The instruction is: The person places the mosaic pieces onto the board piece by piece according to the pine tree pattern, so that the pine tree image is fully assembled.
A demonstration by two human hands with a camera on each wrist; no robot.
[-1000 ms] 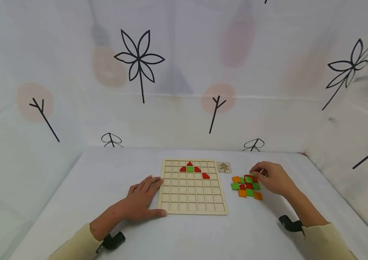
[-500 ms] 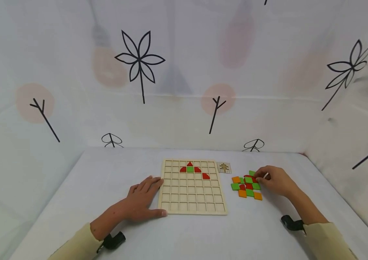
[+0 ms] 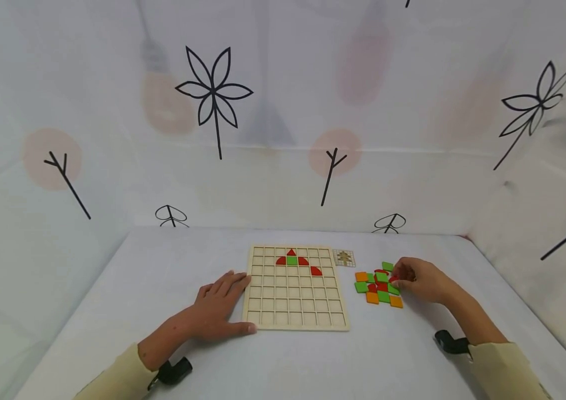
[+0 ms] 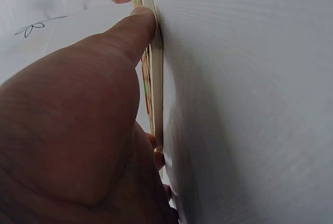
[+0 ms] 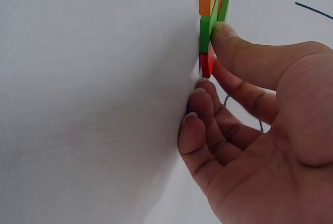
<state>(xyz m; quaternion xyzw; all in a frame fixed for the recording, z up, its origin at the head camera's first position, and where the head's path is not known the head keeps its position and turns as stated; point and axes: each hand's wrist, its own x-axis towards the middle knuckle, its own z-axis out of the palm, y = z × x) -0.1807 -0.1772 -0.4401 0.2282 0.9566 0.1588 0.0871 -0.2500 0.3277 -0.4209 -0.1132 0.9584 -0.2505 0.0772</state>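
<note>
The wooden grid board (image 3: 295, 305) lies flat, bearing a green square (image 3: 291, 260) with red pieces around it and a separate red quarter-round piece (image 3: 316, 271). At its left edge rests my left hand (image 3: 215, 311), fingers spread, thumb at the near left corner; the left wrist view shows the thumb (image 4: 140, 21) against the board's side. My right hand (image 3: 423, 280) is at the right side of the loose tile pile, thumb and index finger pinching a red piece (image 3: 394, 280). In the right wrist view, the thumb (image 5: 234, 42) overlaps a green tile (image 5: 207, 34) just above the red piece (image 5: 207, 65).
Several green, red and orange tiles (image 3: 384, 297) lie in a loose, partly overlapping pile right of the board. A small pattern card (image 3: 344, 258) with a tree figure lies beside the board's far right corner. Patterned cloth (image 3: 263, 183) hangs behind the white table (image 3: 293, 361).
My right hand has shifted slightly right and nearer, off the green tile at the pile's far side, to a red piece that has moved a little. The left hand stays still.
</note>
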